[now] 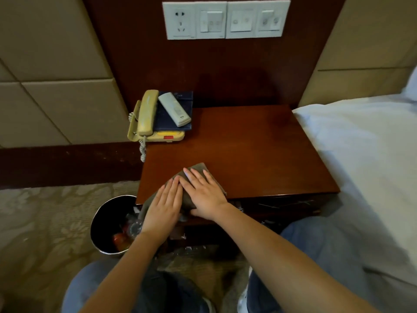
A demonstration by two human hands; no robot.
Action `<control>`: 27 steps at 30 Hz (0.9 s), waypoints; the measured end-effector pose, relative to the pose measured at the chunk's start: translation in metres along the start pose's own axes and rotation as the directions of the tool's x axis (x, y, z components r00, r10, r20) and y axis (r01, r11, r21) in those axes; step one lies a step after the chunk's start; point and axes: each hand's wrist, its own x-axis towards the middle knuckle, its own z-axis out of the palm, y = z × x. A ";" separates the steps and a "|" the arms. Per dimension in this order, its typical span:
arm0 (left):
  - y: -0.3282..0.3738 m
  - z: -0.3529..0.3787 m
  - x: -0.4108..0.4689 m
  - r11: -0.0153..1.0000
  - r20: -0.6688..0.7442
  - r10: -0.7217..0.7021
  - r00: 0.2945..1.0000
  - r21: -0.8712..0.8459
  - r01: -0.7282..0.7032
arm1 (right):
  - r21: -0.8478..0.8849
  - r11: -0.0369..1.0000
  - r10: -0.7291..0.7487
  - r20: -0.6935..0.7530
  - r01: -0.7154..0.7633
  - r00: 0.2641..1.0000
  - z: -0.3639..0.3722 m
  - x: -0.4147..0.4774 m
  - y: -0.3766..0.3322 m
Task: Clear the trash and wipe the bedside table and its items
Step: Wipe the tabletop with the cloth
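Observation:
A grey-brown cloth [199, 168] lies on the front left corner of the dark wooden bedside table [259, 150], part of it drooping over the front edge. My left hand [164, 204] and my right hand [203, 193] both press flat on the cloth, fingers straight, side by side. At the table's back left stands a yellow telephone [146, 116]. Next to it a dark blue folder [173, 116] carries a white remote control [174, 109].
A round metal trash bin [106, 224] with a plastic bottle and red trash inside stands on the patterned carpet, left of the table. A white bed [365, 159] borders the table on the right. A socket and switch panel [225, 19] sits on the wall above.

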 end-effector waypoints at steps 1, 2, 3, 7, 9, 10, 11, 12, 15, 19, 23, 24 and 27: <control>0.011 0.003 0.003 1.000 -0.024 0.000 1.000 -0.013 -0.001 | 0.001 1.000 0.007 -0.004 -0.007 1.000 0.001 -0.007 0.008; 0.022 0.005 0.005 1.000 -0.043 -0.002 0.999 -0.027 0.001 | 0.001 1.000 0.010 -0.005 -0.010 1.000 0.003 -0.014 0.017; 0.031 0.008 0.007 0.999 -0.051 -0.011 0.999 -0.042 0.009 | -0.005 1.000 0.006 -0.004 -0.006 1.000 0.003 -0.019 0.023; 0.066 0.010 0.014 0.994 -0.090 -0.051 0.995 -0.100 0.042 | -0.030 0.999 -0.040 0.019 0.041 0.999 0.004 -0.037 0.053; 0.075 0.010 0.012 0.995 -0.137 -0.042 0.990 -0.094 0.030 | -0.050 0.997 -0.064 0.044 0.066 0.997 0.003 -0.042 0.064; 0.077 0.010 0.010 0.995 -0.139 -0.038 0.990 -0.097 0.024 | -0.059 0.995 -0.077 0.057 0.081 0.995 0.002 -0.044 0.067; 0.078 0.010 0.008 0.995 -0.120 -0.034 0.992 -0.102 0.021 | -0.065 0.993 -0.090 0.072 0.095 0.993 0.000 -0.046 0.070; 0.078 0.007 0.006 0.995 -0.104 -0.025 0.994 -0.103 0.015 | -0.066 0.992 -0.098 0.088 0.104 0.991 -0.002 -0.048 0.070; 0.078 0.001 -0.002 0.991 -0.048 -0.015 0.999 -0.132 0.008 | -0.028 0.993 -0.106 0.125 0.111 0.986 -0.008 -0.054 0.068; 0.095 -0.020 -0.015 0.860 -0.078 -0.217 0.973 -0.487 0.152 | 0.057 0.994 -0.098 0.093 0.093 0.991 -0.017 -0.064 0.075; 0.129 -0.055 -0.001 0.022 0.408 -0.554 0.726 -0.864 0.502 | 0.096 0.995 0.010 0.027 -0.012 1.000 -0.027 -0.075 0.090; 0.135 -0.058 0.009 -0.176 0.535 -0.554 0.637 -0.824 0.539 | 0.091 0.995 0.034 0.016 -0.035 0.999 -0.028 -0.077 0.093; 0.141 -0.053 0.047 -0.629 0.807 -0.446 0.388 -0.591 0.506 | 0.098 0.991 0.087 0.014 -0.088 0.996 -0.033 -0.081 0.103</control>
